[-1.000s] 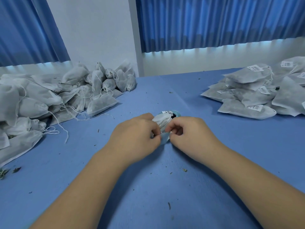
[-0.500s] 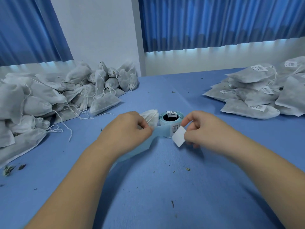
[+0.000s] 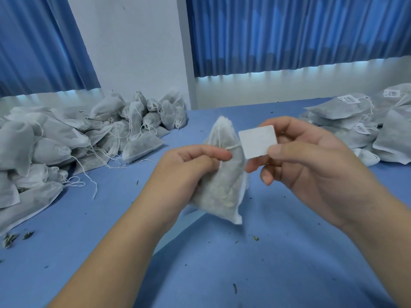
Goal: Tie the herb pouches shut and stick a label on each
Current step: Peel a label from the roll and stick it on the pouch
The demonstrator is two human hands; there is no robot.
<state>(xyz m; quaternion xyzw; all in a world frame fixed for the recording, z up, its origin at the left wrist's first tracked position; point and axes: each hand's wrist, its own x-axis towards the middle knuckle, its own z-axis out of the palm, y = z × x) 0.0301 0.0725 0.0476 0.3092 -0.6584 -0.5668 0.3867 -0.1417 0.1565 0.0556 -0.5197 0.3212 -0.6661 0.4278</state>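
Gripping pouch (image 3: pixel 219 190) upright, left hand (image 3: pixel 189 166); pinching label (image 3: pixel 257 141), right hand (image 3: pixel 311 167)

Pouch (image 3: pixel 219 183): white gauzy fabric, greenish herb showing through. Held in the air, gathered neck up, one bottom corner hanging lowest. Left hand (image 3: pixel 189 167) grips it mid-body; drawstring (image 3: pixel 234 147) runs out just past the fingertips. Label (image 3: pixel 258 141): small white rectangle, blank side to camera, slightly tilted, pinched at its lower right edge by right hand (image 3: pixel 315 165), just beside the pouch neck; contact unclear. Unlabelled pouches (image 3: pixel 66 138) heaped well left of the grip, labelled pouches (image 3: pixel 347 112) well right.
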